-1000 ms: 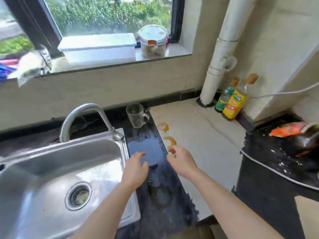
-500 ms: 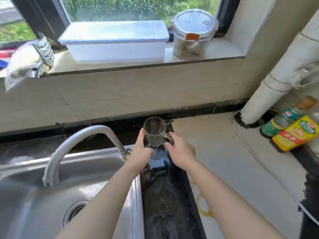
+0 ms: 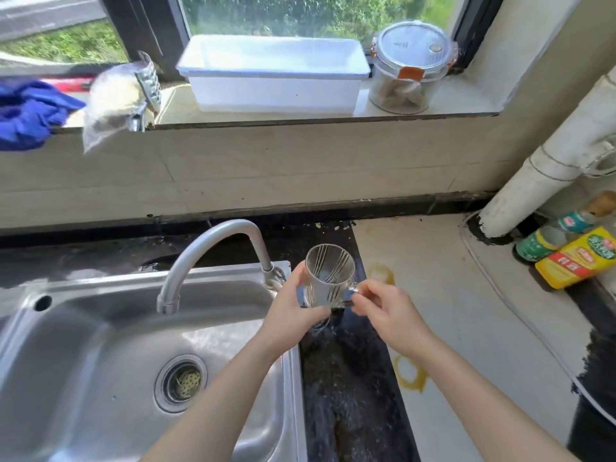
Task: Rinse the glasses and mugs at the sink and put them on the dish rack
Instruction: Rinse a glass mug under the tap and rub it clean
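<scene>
A clear glass mug (image 3: 328,276) with thin white lines on its wall is lifted off the dark counter strip, just right of the sink (image 3: 100,345). My left hand (image 3: 293,311) wraps its body from the left. My right hand (image 3: 390,308) pinches the handle on the mug's right side. The mug is upright, tipped slightly toward me, and looks empty. The curved steel tap (image 3: 213,251) arches over the basin to the left of the mug; no water runs from it. No dish rack shows in this view.
The window sill holds a white lidded box (image 3: 273,78), a clear round jar (image 3: 410,71), a bagged item (image 3: 116,98) and a blue cloth (image 3: 26,115). A white pipe (image 3: 546,168) and two bottles (image 3: 566,248) stand at right. A white cable (image 3: 520,315) crosses the light counter.
My hands reached to the mug at the back of the counter, took hold of it and lifted it toward me. The camera has moved closer to the wall.
</scene>
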